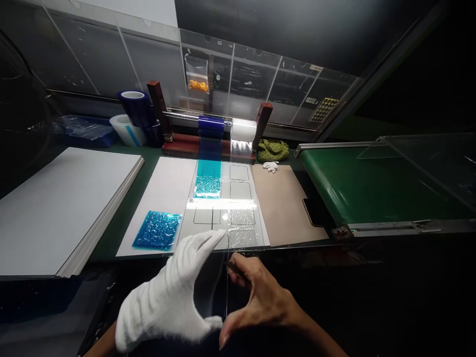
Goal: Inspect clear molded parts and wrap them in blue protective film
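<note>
My left hand (174, 292), in a white glove, holds a thin, dark-looking clear panel (211, 285) between fingers and thumb at the table's front edge. To its right is my bare right hand (260, 292), its fingers curled on a small dark tool (235, 269) beside the panel's edge, the thumb stretched low. Blue film pieces (158, 230) lie on white paper (169, 181). A turquoise film strip (208, 173) runs down from a blue roll (210, 126) over a sheet with drawn outlines (203, 215). Clear film pieces (242, 233) lie near my fingertips.
A white roll (243, 130) sits on the wooden stand (182, 144). Stacked white sheets (74, 198) lie left, with more rolls (128, 131) behind. Rightward are brown board (278, 198), a phone (316, 212), a green pouch (273, 150) and a green conveyor belt (372, 183).
</note>
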Tool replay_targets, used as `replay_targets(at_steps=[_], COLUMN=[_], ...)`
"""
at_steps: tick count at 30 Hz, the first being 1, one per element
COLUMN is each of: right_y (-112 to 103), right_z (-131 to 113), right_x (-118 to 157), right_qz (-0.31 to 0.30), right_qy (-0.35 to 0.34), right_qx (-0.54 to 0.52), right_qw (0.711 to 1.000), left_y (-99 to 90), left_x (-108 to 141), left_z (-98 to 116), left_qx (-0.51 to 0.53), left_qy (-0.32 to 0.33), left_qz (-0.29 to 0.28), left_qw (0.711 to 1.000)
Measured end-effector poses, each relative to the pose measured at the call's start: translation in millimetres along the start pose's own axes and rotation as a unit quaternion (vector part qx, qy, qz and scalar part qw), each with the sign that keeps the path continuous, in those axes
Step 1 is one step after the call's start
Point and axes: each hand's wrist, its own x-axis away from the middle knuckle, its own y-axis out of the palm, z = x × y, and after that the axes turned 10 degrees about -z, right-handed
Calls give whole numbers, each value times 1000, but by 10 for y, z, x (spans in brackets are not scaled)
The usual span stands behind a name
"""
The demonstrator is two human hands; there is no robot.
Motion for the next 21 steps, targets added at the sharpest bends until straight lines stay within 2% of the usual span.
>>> replay_targets(at_steps=[3,11,21], right_y=[75,217,323], right_z=[-23,-58,-80], right_x=[-15,4,-6], right_qz=[13,-1,24], right_qy=[3,-3,-20], right_qx=[10,17,-15], right_qw=[1000,1000,999], left_y=[-33,-96,-186], left_x=[67,186,125], left_z=[9,42,25], left_qx=[11,30,24], left_qy=[5,7,40], left_qz=[1,-29,-57], left_qw=[1000,999,997])
